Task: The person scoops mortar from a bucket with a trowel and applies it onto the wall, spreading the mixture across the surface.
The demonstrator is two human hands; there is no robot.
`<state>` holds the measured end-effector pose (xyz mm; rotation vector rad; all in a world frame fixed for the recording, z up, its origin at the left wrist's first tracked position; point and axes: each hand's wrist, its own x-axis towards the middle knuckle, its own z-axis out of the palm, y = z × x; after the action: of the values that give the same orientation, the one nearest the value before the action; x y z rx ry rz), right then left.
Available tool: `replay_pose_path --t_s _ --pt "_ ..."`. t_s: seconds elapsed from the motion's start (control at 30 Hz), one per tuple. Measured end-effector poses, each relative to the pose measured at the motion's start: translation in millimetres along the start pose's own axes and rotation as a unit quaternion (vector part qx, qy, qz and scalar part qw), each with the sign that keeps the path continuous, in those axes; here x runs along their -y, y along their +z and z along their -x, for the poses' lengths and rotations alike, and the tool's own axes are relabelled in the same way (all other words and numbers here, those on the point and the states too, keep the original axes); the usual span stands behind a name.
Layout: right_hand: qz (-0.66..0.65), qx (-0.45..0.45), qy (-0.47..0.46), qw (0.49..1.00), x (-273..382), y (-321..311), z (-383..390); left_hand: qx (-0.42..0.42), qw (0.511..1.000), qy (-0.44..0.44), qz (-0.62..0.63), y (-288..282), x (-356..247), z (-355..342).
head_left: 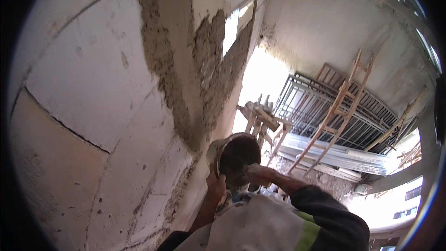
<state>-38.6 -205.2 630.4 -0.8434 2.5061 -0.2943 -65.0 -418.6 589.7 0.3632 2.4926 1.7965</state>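
A round bucket (214,152), its outside smeared with grey, is tipped so that its dark inside shows in front of my body. My left hand (216,186) grips the bucket at its lower left side. At the opening's lower right my right hand (258,174) reaches over the rim, fingers curled closed; whatever they hold is lost in the shadow inside. Beside the bucket rises a pale block wall (97,60), with a band of wet grey-brown mortar (174,83) running up it.
Beyond the bucket stands a rough wooden trestle (260,118). A wooden ladder (337,111) leans against the far wall, in front of stacked metal grilles (306,100). Long pale metal profiles (344,154) lie below them. A narrow window opening (231,32) cuts the left wall.
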Motion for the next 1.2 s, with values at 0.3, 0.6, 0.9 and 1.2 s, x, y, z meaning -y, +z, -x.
replay_pose_path --t_s 0.3,0.6,0.9,1.2 --pt "-0.17 -0.059 0.208 0.962 -50.8 -34.1 47.7 0.038 0.999 -0.034 -0.001 -14.2 -41.5 -36.9" --pt "-0.361 -0.197 0.014 0.911 14.6 -18.6 13.4 0.089 0.995 -0.001 -0.045 0.5 -28.0 -51.5" --pt "-0.606 -0.178 0.167 0.757 16.9 2.6 18.1 0.02 0.971 -0.127 0.201 8.4 4.1 -68.1" --pt "-0.824 -0.175 0.145 0.519 18.5 10.2 23.9 0.002 0.826 -0.335 0.453 6.5 -18.8 -64.3"
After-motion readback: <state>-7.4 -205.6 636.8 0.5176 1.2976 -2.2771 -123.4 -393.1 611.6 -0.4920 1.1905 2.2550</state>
